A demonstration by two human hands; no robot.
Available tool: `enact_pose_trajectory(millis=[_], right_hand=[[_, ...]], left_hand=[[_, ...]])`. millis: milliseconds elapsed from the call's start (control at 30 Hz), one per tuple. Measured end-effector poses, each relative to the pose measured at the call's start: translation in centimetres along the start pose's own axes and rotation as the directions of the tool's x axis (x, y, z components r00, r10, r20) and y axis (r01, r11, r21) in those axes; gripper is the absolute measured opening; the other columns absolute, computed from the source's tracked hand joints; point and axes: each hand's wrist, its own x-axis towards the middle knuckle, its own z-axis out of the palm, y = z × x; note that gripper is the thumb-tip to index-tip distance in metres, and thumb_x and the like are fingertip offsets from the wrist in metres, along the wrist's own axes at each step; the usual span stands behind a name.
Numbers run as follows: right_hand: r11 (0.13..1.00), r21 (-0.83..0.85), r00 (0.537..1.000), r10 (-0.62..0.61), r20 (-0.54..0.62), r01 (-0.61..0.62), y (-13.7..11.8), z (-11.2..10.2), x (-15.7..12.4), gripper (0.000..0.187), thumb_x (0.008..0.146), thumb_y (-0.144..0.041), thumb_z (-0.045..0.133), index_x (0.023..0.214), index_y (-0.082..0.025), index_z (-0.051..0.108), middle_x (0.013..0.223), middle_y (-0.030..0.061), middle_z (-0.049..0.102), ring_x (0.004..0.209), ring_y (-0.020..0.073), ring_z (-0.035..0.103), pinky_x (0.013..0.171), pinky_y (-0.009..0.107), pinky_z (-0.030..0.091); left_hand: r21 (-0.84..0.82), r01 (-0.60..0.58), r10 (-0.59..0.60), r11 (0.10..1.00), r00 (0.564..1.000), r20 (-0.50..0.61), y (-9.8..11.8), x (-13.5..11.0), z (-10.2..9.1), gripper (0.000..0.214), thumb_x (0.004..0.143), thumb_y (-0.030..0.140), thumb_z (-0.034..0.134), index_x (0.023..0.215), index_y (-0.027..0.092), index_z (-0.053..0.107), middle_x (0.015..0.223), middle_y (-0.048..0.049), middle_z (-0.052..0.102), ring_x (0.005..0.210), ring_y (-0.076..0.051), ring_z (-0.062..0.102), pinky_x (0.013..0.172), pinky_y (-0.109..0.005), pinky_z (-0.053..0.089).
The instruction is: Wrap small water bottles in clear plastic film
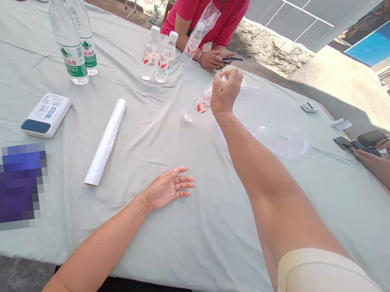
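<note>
My right hand (226,90) is closed around the upper end of a small clear water bottle (201,103) with a red and white label. The bottle is tilted, its base pointing left and down towards the tablecloth; my fingers hide its neck and cap. My left hand (169,188) rests over the cloth with its fingers stretched out and apart, holding nothing. To its left lies a roll of clear plastic film (105,142). Clear round plastic pieces (283,140), perhaps lids or bowls, lie just beyond my right forearm.
Two small bottles (157,58) stand at the far side, near another one (198,39) in a clear bag. Two green-capped bottles (77,51) and a white power bank (46,115) are at left. One person (200,17) leans opposite; another person's hands (382,153) are at right.
</note>
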Motion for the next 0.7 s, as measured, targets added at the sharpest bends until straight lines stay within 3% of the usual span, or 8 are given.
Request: enact_pose_trajectory(millis=[100,200,300,367,467,533,633,700], right_hand=[[1.0,-0.005,0.992,0.006,0.129,-0.006,-0.1,1.3,0.7,0.029,0.098,-0.047,0.049,0.102,-0.019,0.056,0.106,0.0104,0.057,0.113,0.0281,0.056,0.106,0.053,0.04],[0.999,-0.033,0.979,-0.009,0.206,0.016,-1.2,0.4,1.1,0.037,0.094,-0.053,0.058,0.109,-0.019,0.059,0.107,0.0098,0.059,0.111,0.0272,0.058,0.102,0.049,0.043],[0.997,-0.068,0.973,-0.02,0.231,0.037,-2.0,-2.6,2.2,0.044,0.094,-0.055,0.057,0.115,-0.017,0.06,0.103,0.0074,0.061,0.107,0.0235,0.06,0.1,0.044,0.043],[0.995,-0.101,0.984,0.019,0.179,-0.001,-1.8,-5.3,3.2,0.042,0.099,-0.052,0.049,0.113,-0.015,0.061,0.095,0.0057,0.063,0.1,0.0194,0.061,0.097,0.04,0.043],[0.953,-0.24,0.965,0.223,0.135,-0.187,0.4,-9.4,4.0,0.033,0.103,-0.036,0.044,0.113,-0.011,0.062,0.091,0.0068,0.065,0.094,0.0155,0.061,0.094,0.036,0.043],[0.867,-0.389,0.881,0.416,0.224,-0.311,2.7,-11.6,3.5,0.031,0.1,-0.026,0.047,0.123,-0.011,0.061,0.105,0.0106,0.067,0.098,0.0165,0.062,0.092,0.035,0.045],[0.751,-0.553,0.653,0.627,0.425,-0.361,6.0,-13.4,1.5,0.039,0.088,-0.022,0.064,0.127,-0.016,0.064,0.121,0.0141,0.067,0.1,0.0218,0.065,0.084,0.037,0.053],[0.724,-0.599,0.517,0.677,0.524,-0.341,7.6,-13.7,0.0,0.041,0.076,-0.022,0.076,0.116,-0.018,0.071,0.115,0.0132,0.07,0.092,0.0233,0.067,0.077,0.037,0.057]], left_hand=[[0.006,-0.003,0.003,1.0,1.0,-0.012,0.1,-0.2,-0.1,0.034,0.092,0.041,0.067,0.118,0.019,0.067,0.112,-0.0127,0.071,0.106,-0.024,0.068,0.093,-0.041,0.051],[0.014,-0.005,0.005,1.0,1.0,-0.005,0.3,-0.3,0.0,0.033,0.091,0.041,0.069,0.116,0.019,0.068,0.111,-0.0122,0.072,0.105,-0.024,0.068,0.089,-0.039,0.052],[0.023,-0.006,0.006,1.0,1.0,0.003,0.3,-0.3,0.0,0.033,0.09,0.04,0.07,0.116,0.019,0.068,0.11,-0.0113,0.071,0.104,-0.023,0.069,0.086,-0.036,0.054],[0.029,-0.007,0.007,1.0,1.0,-0.002,0.3,-0.2,0.1,0.033,0.09,0.04,0.07,0.116,0.02,0.067,0.111,-0.0109,0.071,0.104,-0.023,0.069,0.084,-0.035,0.054],[0.032,-0.009,0.01,0.999,1.0,-0.011,0.3,-0.1,0.1,0.033,0.09,0.04,0.07,0.118,0.02,0.067,0.112,-0.0104,0.071,0.105,-0.022,0.068,0.084,-0.035,0.054],[0.037,-0.006,0.006,0.999,1.0,-0.011,0.3,0.1,0.2,0.034,0.091,0.039,0.07,0.118,0.021,0.066,0.112,-0.0099,0.071,0.105,-0.022,0.068,0.085,-0.035,0.054],[0.051,-0.005,0.005,0.999,1.0,-0.001,0.3,0.1,0.4,0.033,0.091,0.039,0.07,0.118,0.021,0.066,0.113,-0.0098,0.07,0.106,-0.022,0.068,0.085,-0.034,0.054],[0.055,-0.006,0.006,0.998,1.0,0.005,0.2,0.1,0.5,0.033,0.091,0.039,0.07,0.118,0.021,0.067,0.113,-0.0099,0.07,0.106,-0.022,0.067,0.086,-0.034,0.054]])
